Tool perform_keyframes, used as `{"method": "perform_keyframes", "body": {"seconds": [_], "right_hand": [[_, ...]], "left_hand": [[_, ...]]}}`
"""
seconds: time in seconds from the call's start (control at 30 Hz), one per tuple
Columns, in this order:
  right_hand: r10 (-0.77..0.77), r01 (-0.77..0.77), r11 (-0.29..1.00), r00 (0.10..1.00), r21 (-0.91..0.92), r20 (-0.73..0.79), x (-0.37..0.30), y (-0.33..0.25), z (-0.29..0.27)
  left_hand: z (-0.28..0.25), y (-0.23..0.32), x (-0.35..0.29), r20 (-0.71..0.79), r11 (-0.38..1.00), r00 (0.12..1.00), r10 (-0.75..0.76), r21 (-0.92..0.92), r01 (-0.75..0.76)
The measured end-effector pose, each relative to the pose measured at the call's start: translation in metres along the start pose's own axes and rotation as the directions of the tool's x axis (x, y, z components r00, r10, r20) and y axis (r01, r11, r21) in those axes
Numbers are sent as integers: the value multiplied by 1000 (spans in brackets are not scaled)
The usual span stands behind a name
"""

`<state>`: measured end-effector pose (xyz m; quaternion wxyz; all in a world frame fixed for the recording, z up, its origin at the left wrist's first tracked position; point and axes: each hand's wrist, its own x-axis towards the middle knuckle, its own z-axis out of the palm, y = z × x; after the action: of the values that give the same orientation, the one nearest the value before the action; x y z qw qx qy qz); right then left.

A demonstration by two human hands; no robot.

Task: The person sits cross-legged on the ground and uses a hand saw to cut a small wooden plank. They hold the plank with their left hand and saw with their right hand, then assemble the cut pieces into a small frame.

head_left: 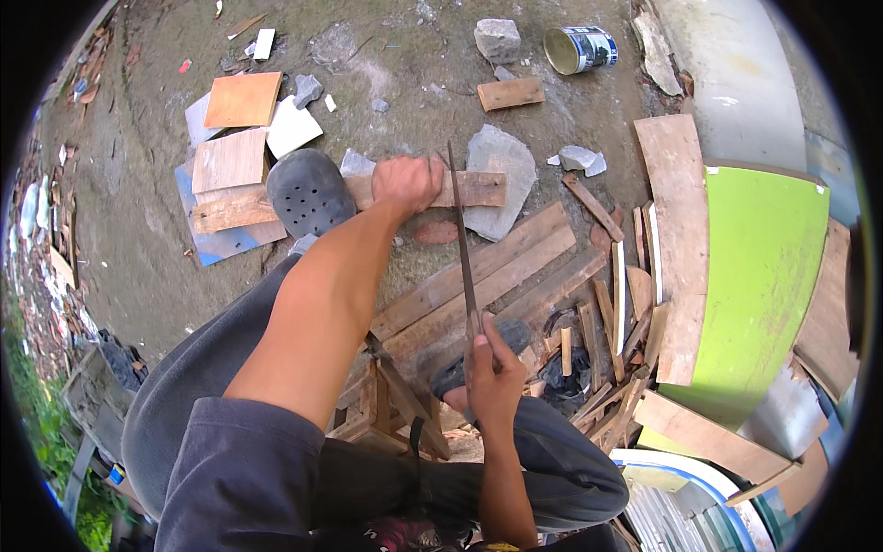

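Observation:
A narrow wooden board (pixel 478 189) lies across a flat grey stone (pixel 501 156). My left hand (pixel 407 184) is closed round the board and presses on it. To the left, my foot in a grey clog (pixel 311 193) rests on the same board. My right hand (pixel 494 368) grips the near end of a handsaw (pixel 463 248), its fingers wrapped round the handle, which is mostly hidden. Seen nearly edge-on, the long blade crosses the board just right of my left hand. How deep the teeth sit in the wood I cannot tell.
Loose planks (pixel 478 276) lie between my legs and beside a wooden frame (pixel 377 405). Scrap boards (pixel 230 161) sit under the board's left end. At the right are a green panel (pixel 768 276) and wood offcuts; a tin can (pixel 579 50) lies far off.

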<state>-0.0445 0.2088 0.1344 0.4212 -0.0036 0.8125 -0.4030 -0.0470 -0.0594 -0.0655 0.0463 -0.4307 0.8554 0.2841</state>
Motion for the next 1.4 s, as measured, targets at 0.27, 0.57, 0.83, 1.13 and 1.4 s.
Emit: {"method": "perform_keyframes", "body": {"seconds": [0.27,0.57,0.83,1.13,1.4], "right_hand": [[-223,210,946,975,-248,-24,92,-33,45],[-265,257,945,964,-204,-15,75,-1,37],[101,-100,990,995,-104,5,-7,21,-2],[-255,249,962,966,-110,-49,100,-12,57],[-2,5,970,1000,-244,14,34,16,17]], "left_hand": [[1,9,-1,16,1000,1000,-6,15,6],[2,14,0,15,1000,1000,-21,23,20],[-2,8,-2,37,998,998,-54,35,52],[3,9,1,45,999,998,-35,36,34],[4,4,-3,25,999,999,-23,36,22]]}}
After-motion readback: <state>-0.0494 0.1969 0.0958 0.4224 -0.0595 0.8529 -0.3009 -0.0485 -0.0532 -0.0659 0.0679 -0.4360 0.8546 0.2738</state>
